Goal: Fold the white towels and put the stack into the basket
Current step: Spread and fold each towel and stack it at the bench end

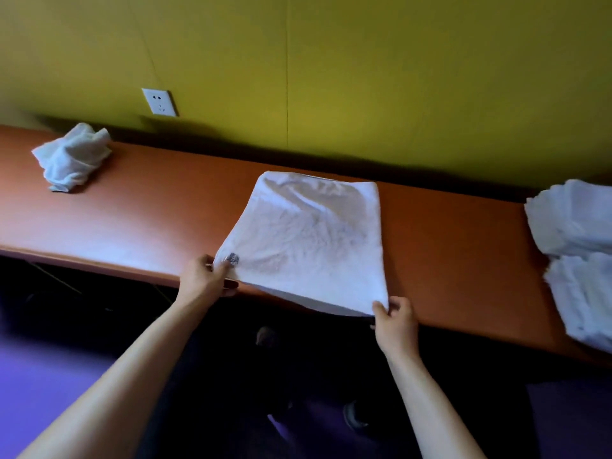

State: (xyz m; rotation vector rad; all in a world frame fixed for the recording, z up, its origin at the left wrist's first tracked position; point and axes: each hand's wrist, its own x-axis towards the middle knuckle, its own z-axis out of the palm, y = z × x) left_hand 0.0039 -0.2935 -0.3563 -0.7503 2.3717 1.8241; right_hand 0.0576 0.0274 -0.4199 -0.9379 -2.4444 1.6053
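Folded white towel [308, 240] flat on orange counter [139, 220], near edge overhanging. Left hand [205, 276] pinching near-left corner; right hand [394, 323] pinching near-right corner. Crumpled towel [73, 157] far left. Towel stack [576, 253] at right.

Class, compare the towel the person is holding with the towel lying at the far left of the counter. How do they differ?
The held towel lies spread flat; the left towel is crumpled in a heap. The left hand and right hand pinch the held towel's near corners; nothing touches the left towel. Both are white and on the orange counter.
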